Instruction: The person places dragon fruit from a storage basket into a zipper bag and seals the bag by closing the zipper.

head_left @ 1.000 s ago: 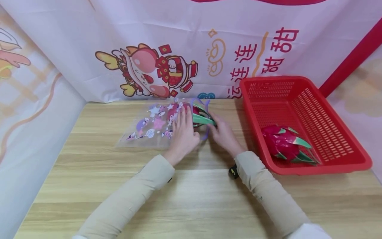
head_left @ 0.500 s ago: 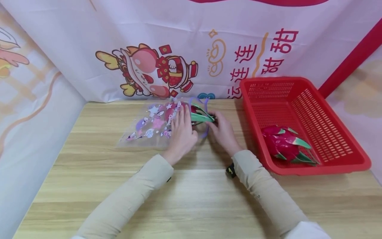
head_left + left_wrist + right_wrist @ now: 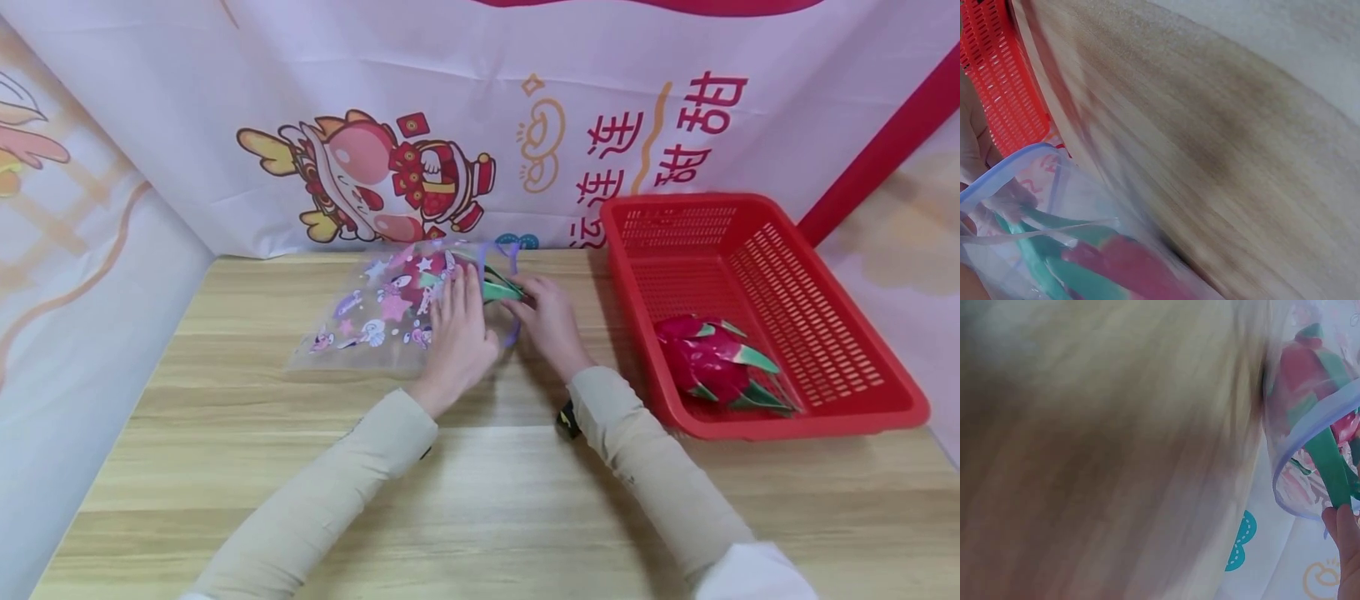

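A clear plastic bag printed with stars and shells lies flat at the back of the table, its purple-edged mouth facing right. Inside it is a red dragon fruit with long green leaves, some poking out of the mouth. My left hand rests on top of the bag beside the mouth, fingers straight and over the fruit. At the mouth, my right hand pinches the leaf ends between thumb and fingers. The left hand hides part of the fruit in the head view.
To the right stands a red plastic basket with slotted walls. Another dragon fruit lies in it near the left side. A white printed cloth hangs behind the wooden table.
The right hand has moved left with the dragon fruit, whose leaves now reach less far out of the bag. The left hand has stayed on the bag.
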### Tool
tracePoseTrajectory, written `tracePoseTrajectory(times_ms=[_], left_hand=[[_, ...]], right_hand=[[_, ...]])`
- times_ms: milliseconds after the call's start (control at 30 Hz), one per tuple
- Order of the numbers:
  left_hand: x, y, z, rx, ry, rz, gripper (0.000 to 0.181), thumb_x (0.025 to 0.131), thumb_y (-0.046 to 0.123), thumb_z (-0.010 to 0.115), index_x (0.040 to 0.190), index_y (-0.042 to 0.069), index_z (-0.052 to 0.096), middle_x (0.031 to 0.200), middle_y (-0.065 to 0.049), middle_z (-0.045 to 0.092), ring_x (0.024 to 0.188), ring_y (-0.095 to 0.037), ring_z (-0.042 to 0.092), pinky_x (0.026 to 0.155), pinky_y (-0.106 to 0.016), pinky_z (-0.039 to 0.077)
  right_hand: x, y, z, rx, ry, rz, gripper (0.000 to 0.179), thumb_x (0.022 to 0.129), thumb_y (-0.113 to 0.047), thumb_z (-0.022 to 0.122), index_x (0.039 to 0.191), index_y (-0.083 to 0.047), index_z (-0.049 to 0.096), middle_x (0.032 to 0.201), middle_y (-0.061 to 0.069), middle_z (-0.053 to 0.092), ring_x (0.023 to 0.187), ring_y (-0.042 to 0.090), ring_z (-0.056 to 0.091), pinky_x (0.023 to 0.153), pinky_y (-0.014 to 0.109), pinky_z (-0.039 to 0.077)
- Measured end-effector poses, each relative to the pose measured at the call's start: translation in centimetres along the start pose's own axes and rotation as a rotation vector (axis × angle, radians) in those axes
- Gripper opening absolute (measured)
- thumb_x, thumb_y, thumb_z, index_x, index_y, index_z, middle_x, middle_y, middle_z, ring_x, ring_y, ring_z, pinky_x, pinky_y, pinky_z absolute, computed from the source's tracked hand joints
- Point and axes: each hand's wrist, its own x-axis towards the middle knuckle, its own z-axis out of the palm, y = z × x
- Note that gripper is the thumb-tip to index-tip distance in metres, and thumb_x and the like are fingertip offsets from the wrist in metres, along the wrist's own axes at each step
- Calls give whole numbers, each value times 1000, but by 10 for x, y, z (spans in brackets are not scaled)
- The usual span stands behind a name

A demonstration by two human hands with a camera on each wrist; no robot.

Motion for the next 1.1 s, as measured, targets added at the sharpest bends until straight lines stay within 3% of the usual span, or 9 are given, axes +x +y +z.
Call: tracePoseTrajectory(times_ms=[233,533,700,933,1100], left_hand=[[0,-1,1,-4,21,7,84,88,16,53,153,2,1,161,-18,0,150,-34,0,121,-55,3],[2,-2,4,-29,24,-3,85,89,15,53,153,4,-1,162,-16,-2,150,-33,-2,121,-55,1],[1,-2,4,-39,26,-6,84,88,13,51,153,4,-1,162,-16,-2,150,-32,-1,120,-56,2],[1,-1,4,-54,15,-4,82,89,13,49,154,5,-1,162,-15,-3,150,-32,-2,121,-55,0],[2,-1,5,-56,24,3,81,89,12,49,154,5,1,162,-16,0,150,-32,-1,120,-56,0]], right_hand=[[7,-1,7,-5,-30,29,39,88,-5,64,127,-1,60,128,23,53,118,34,55,100,37,51],[9,2,9,-8,-11,70,40,87,-6,67,124,3,57,123,22,60,112,33,61,99,37,51],[7,0,6,-60,-37,83,44,86,-9,67,127,2,55,127,21,59,119,34,56,106,42,45],[-1,-16,-12,-41,-70,170,48,93,-18,59,137,-4,46,139,17,48,131,31,46,112,44,39],[-12,-36,-34,-25,-62,169,48,93,-16,57,138,-5,45,142,15,45,134,29,42,113,45,37]])
